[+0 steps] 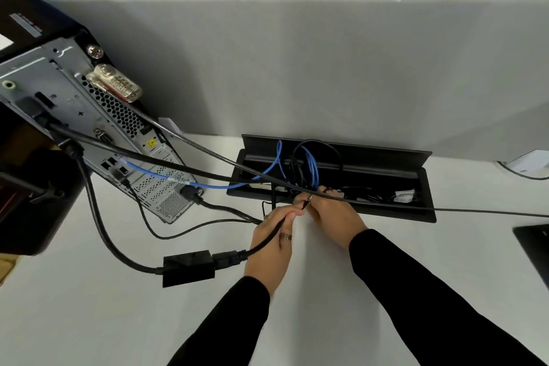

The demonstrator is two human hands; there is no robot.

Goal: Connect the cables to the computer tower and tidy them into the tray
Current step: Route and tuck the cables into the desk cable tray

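Note:
The computer tower (pixel 68 98) stands at the left with its rear panel facing me, several cables plugged in. A blue network cable (pixel 225 186) runs from it into the black cable tray (pixel 371 211) set in the white desk. My left hand (pixel 271 242) is closed around a thick black power cable (pixel 267 239) that leads to a black power brick (pixel 188 267). My right hand (pixel 332 214) sits at the tray's front rim, pinching the same black cable near my left fingertips. Coiled blue and black cables lie inside the tray.
The tray's hinged lid (pixel 341 151) stands open against a grey partition (pixel 297 68). A grey security cable (pixel 193 142) with a lock crosses to the right over the tray. A dark monitor (pixel 29 202) stands at the far left, a black device (pixel 534 244) at the right edge.

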